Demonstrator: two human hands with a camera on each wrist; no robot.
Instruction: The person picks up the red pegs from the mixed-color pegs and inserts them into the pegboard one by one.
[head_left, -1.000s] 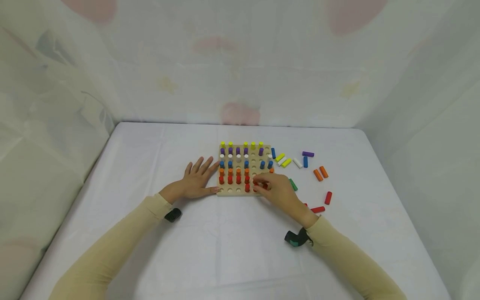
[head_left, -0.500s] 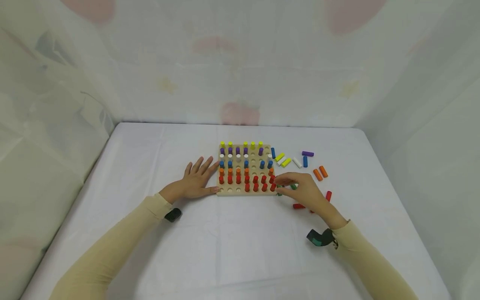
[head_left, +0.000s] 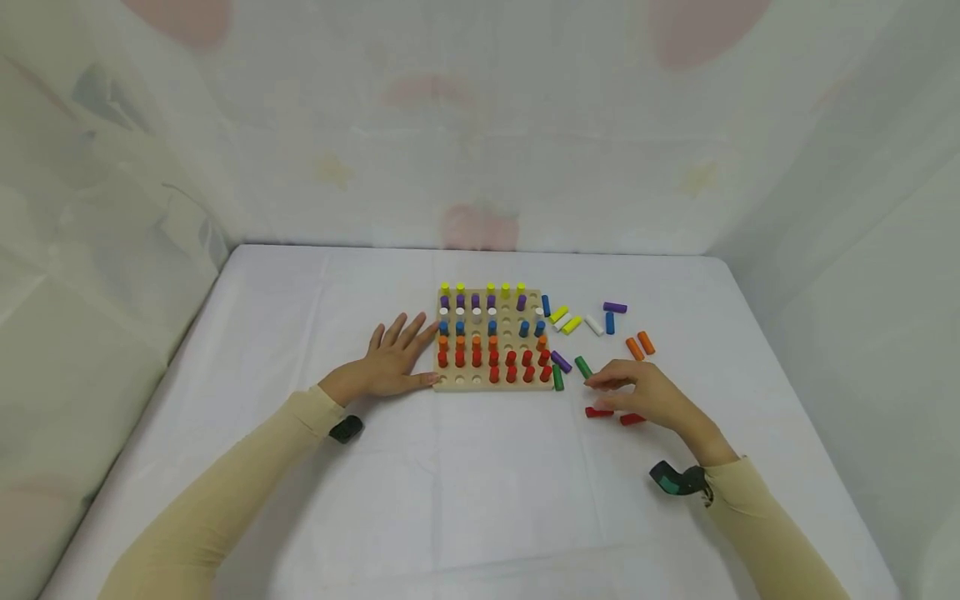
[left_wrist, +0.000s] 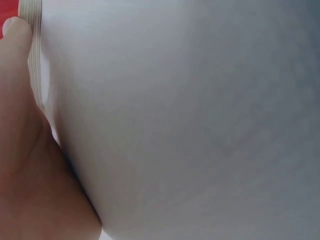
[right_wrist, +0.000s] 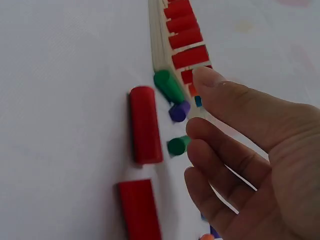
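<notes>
A wooden pegboard point(head_left: 459, 389) lies mid-table, with upright rows of yellow, purple, white, blue, orange and red pegs. My left hand point(head_left: 390, 365) rests flat to its left, fingers spread. In the left wrist view its thumb point(left_wrist: 15, 60) lies against the board's edge point(left_wrist: 35, 60). My right hand point(head_left: 647, 395) hovers over loose pegs right of the board. The right wrist view shows its thumb and fingers apart, with nothing between them. Nearest to it are two red pegs point(right_wrist: 145, 125) lying flat and a green peg point(head_left: 582, 367).
Beside the board's right edge lie another green peg point(head_left: 558, 378) and a purple peg point(head_left: 560, 361). Farther back are loose yellow pegs point(head_left: 572, 325), a white peg point(head_left: 594, 325), a blue peg point(head_left: 610, 323) and orange pegs point(head_left: 646, 342). White cloth covers the table point(head_left: 465, 500).
My right hand has moved right, away from the board to the loose pegs. Two more red pegs now stand at the right of the front rows. The left hand has stayed still.
</notes>
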